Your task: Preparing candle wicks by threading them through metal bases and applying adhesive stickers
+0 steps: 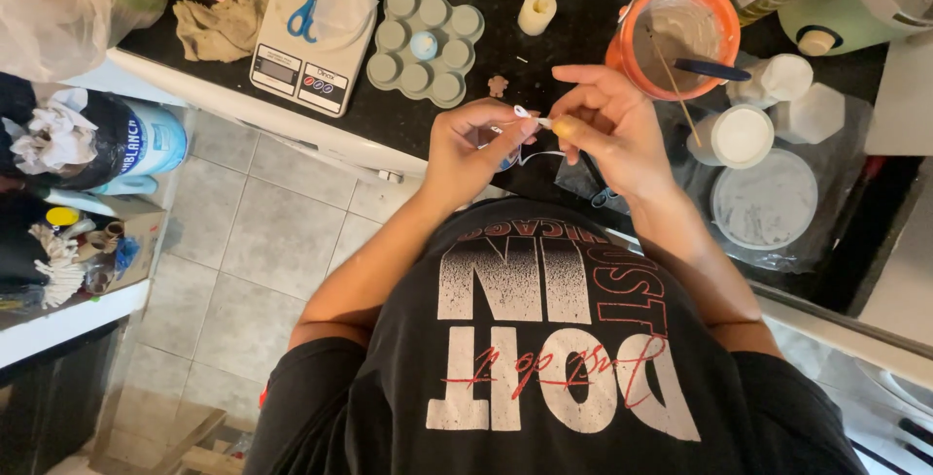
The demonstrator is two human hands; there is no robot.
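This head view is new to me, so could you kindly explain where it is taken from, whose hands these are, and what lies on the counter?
The camera sits on a person's head and looks straight down, so you see their black shirt at the bottom and their own bare hands above it. The left hand and right hand meet over a dark counter, pinching a small white piece with a thin white string between the fingertips. On the counter lie a white kitchen scale with blue scissors on it, a grey round mould tray, a small cream candle, an orange cup holding sticks, and white lidded jars.
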